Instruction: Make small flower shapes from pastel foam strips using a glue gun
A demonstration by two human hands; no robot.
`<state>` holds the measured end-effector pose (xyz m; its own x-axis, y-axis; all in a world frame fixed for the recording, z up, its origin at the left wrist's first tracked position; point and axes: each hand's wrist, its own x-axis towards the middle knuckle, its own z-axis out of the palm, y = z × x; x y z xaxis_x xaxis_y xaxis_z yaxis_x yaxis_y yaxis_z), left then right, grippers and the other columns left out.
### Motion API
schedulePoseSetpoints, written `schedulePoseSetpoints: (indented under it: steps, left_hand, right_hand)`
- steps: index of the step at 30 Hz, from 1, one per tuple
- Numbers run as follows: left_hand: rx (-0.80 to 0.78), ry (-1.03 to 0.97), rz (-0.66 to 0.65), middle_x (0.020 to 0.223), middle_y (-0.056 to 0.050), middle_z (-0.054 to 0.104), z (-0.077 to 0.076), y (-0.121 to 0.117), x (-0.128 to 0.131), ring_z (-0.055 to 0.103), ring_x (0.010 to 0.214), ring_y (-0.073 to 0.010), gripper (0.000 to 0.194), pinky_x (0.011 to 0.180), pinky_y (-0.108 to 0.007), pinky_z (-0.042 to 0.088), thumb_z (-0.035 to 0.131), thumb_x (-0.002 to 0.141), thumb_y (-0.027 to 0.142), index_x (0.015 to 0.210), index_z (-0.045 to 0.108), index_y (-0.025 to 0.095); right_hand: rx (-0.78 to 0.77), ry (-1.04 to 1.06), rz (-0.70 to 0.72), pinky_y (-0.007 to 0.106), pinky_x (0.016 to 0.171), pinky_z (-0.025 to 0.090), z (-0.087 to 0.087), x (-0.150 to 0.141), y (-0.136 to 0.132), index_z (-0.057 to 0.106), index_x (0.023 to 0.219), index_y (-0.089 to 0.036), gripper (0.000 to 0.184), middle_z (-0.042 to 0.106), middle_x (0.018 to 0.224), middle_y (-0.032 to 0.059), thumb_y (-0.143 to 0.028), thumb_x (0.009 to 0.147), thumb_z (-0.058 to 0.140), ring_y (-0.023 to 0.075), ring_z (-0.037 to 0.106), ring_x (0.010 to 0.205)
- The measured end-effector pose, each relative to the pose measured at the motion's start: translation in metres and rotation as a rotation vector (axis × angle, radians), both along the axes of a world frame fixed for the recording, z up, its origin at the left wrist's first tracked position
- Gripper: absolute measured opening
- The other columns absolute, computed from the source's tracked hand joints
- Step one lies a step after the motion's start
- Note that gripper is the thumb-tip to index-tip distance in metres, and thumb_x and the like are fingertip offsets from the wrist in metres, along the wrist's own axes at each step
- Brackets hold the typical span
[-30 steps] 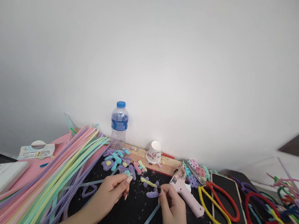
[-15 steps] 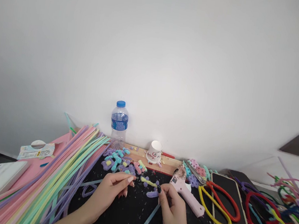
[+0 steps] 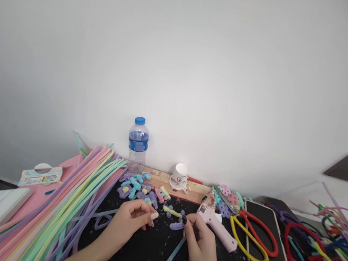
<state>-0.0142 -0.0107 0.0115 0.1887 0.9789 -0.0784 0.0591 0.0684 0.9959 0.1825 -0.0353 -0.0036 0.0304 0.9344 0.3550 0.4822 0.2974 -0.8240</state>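
My left hand (image 3: 129, 223) rests low on the black mat (image 3: 149, 250), its thumb and fingertips pinched together just left of a small yellow and purple pipe-cleaner piece (image 3: 173, 215). My right hand (image 3: 200, 241) is closed in a pinch on the right end of that piece, beside a short purple loop (image 3: 176, 226). What the left fingers hold is too small to make out. A pale blue stem (image 3: 171, 259) lies on the mat between my wrists.
A fan of pastel pipe cleaners (image 3: 65, 210) lies left, small twisted pieces (image 3: 140, 185) behind. A water bottle (image 3: 137, 143) and paper cup (image 3: 180, 176) stand by the wall. A pink glue gun (image 3: 216, 226), scissors (image 3: 228, 205), yellow and red loops (image 3: 252, 237) and tangled stems (image 3: 332, 239) lie right.
My left hand's fingertips have moved slightly right, toward the yellow and purple piece. My right hand has stayed in place.
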Motion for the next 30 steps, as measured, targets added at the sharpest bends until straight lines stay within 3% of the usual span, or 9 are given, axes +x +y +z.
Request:
schedulePoseSetpoints:
  steps: [3, 9, 15, 18, 25, 30]
  left_hand:
    - [0.020, 0.027, 0.005, 0.062, 0.000, 0.062, -0.002, 0.000, -0.001, 0.057, 0.057, -0.0132, 0.028, 0.056, -0.024, 0.044, 0.064, 0.070, 0.031, 0.055, 0.045, 0.017]
    - [0.036, 0.056, -0.011, 0.054, 0.003, 0.060, -0.004, -0.003, -0.002, 0.056, 0.054, -0.0136, 0.025, 0.057, -0.026, 0.044, 0.063, 0.072, 0.027, 0.060, 0.044, 0.018]
    - [0.024, -0.076, -0.043, 0.056, 0.009, 0.055, -0.007, -0.005, 0.000, 0.054, 0.050, -0.0111, 0.032, 0.055, -0.025, 0.044, 0.063, 0.073, 0.024, 0.071, 0.030, 0.022]
    - [0.040, -0.080, -0.057, 0.055, 0.011, 0.049, -0.009, -0.004, 0.000, 0.051, 0.048, -0.0099, 0.029, 0.053, -0.023, 0.042, 0.061, 0.075, 0.024, 0.079, 0.033, 0.022]
    - [0.147, 0.189, -0.041, 0.054, 0.008, 0.039, -0.001, -0.006, -0.002, 0.048, 0.048, -0.0112, 0.016, 0.051, -0.022, 0.040, 0.049, 0.084, 0.034, 0.091, 0.050, 0.019]
    - [0.330, 0.442, -0.140, 0.076, 0.001, 0.059, 0.005, -0.010, -0.002, 0.052, 0.063, -0.0138, 0.019, 0.058, -0.023, 0.040, 0.061, 0.078, 0.027, 0.096, 0.059, 0.021]
  right_hand:
    - [-0.006, 0.004, -0.002, 0.021, 0.048, 0.034, 0.000, 0.000, 0.000, 0.052, 0.070, -0.018, 0.027, 0.045, 0.059, -0.0018, -0.035, 0.088, 0.043, 0.0129, 0.042, 0.053]
    - [-0.004, -0.015, -0.002, 0.021, 0.049, 0.034, 0.000, 0.000, 0.000, 0.052, 0.070, -0.018, 0.026, 0.045, 0.059, -0.0022, -0.035, 0.088, 0.042, 0.0128, 0.042, 0.053]
    - [-0.003, -0.013, -0.007, 0.021, 0.050, 0.034, 0.000, -0.001, 0.001, 0.051, 0.070, -0.018, 0.026, 0.045, 0.059, -0.0021, -0.034, 0.088, 0.043, 0.0129, 0.043, 0.054]
    - [-0.008, -0.009, -0.008, 0.021, 0.050, 0.035, 0.000, 0.000, 0.000, 0.053, 0.071, -0.018, 0.026, 0.047, 0.060, -0.0016, -0.034, 0.088, 0.043, 0.0131, 0.044, 0.054]
    - [0.000, -0.022, -0.013, 0.022, 0.051, 0.036, -0.001, 0.000, 0.000, 0.057, 0.070, -0.017, 0.026, 0.054, 0.062, 0.0006, -0.034, 0.086, 0.046, 0.0143, 0.047, 0.055]
    - [-0.060, 0.028, 0.006, 0.023, 0.051, 0.037, -0.002, -0.001, 0.001, 0.062, 0.074, -0.017, 0.023, 0.059, 0.063, 0.0021, -0.035, 0.084, 0.051, 0.0152, 0.050, 0.055]
